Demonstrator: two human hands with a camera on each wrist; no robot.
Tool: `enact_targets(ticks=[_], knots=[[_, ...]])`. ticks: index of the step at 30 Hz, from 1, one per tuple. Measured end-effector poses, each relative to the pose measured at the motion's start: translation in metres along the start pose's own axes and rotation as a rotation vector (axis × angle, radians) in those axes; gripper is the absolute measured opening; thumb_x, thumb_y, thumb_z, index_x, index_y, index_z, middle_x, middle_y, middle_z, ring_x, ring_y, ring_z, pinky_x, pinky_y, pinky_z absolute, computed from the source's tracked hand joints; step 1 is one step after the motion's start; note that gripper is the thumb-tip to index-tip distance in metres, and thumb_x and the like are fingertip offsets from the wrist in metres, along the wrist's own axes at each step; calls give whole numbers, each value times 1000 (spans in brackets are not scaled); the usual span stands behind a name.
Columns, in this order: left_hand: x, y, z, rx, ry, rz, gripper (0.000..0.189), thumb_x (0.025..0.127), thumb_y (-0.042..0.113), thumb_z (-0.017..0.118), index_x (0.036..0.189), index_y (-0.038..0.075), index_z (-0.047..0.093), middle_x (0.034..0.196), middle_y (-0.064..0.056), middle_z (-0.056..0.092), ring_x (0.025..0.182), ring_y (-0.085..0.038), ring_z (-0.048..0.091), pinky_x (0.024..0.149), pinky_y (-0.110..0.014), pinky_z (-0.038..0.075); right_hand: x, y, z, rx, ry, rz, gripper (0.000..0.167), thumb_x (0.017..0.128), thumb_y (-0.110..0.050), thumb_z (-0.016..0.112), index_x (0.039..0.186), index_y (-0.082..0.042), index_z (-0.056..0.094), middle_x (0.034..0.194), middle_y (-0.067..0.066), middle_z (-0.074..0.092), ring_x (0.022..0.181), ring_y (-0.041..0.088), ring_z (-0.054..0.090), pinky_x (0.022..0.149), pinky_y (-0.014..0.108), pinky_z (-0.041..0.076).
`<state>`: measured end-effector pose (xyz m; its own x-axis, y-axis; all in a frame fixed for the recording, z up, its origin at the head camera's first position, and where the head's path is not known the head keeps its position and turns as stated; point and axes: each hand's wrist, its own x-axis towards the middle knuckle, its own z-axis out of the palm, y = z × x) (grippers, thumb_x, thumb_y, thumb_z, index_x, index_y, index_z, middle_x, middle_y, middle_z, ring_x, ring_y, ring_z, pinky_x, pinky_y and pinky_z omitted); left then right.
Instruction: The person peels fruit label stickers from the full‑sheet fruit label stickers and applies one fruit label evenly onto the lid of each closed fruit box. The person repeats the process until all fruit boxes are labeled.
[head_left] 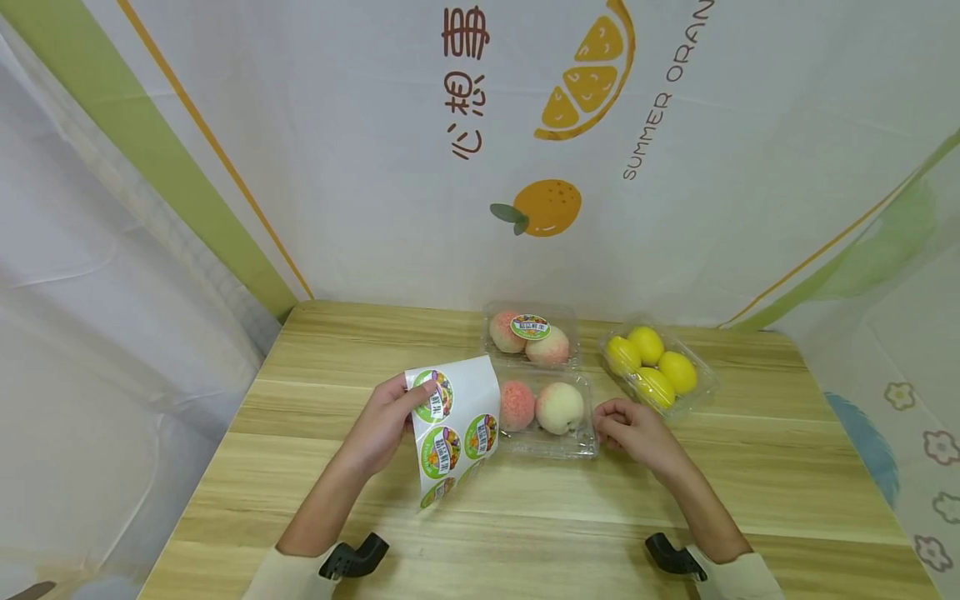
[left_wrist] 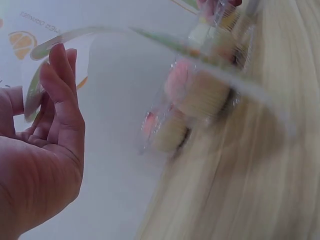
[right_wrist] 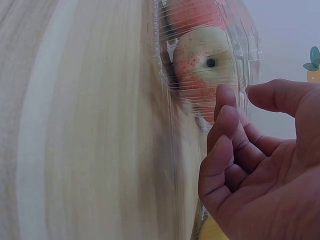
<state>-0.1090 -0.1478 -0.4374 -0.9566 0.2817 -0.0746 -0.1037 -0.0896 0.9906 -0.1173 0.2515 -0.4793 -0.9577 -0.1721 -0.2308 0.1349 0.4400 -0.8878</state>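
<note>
My left hand [head_left: 381, 421] pinches a white sheet of round fruit stickers [head_left: 465, 392] by its left edge, thumb on top. The sheet hangs over the table, its lower end curling. In the left wrist view it appears thin and edge-on. Just right of it lies a closed clear plastic box [head_left: 551, 446] with two peaches [head_left: 561, 407] showing; the sheet may hide more. No sticker shows on its lid. My right hand [head_left: 636, 433] pinches that box's right edge between thumb and curled fingers; in the right wrist view the fingertips [right_wrist: 226, 117] lie against its side.
Behind stands another clear box of peaches [head_left: 547, 346], with a round sticker [head_left: 531, 327] on its lid. A clear box of lemons [head_left: 677, 372] sits at the back right. A printed curtain [head_left: 390, 208] hangs along the far edge of the wooden table [head_left: 525, 533].
</note>
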Motion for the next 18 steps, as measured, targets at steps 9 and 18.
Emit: enact_targets(ticks=[9, 18], knots=[[10, 7, 14, -41, -42, 4, 42, 116, 19, 51, 134, -18, 59, 101, -9, 80, 88, -17, 79, 73, -29, 63, 1, 0, 0, 8, 1, 8, 19, 107, -10, 66, 117, 6, 69, 89, 8, 70, 83, 24, 65, 73, 31, 58], [22, 14, 32, -76, -100, 15, 41, 116, 18, 49, 135, -17, 59, 98, -6, 80, 86, -15, 79, 71, -28, 63, 0, -1, 1, 14, -2, 4, 18, 107, -9, 65, 117, 6, 69, 88, 7, 70, 81, 22, 64, 71, 30, 57]])
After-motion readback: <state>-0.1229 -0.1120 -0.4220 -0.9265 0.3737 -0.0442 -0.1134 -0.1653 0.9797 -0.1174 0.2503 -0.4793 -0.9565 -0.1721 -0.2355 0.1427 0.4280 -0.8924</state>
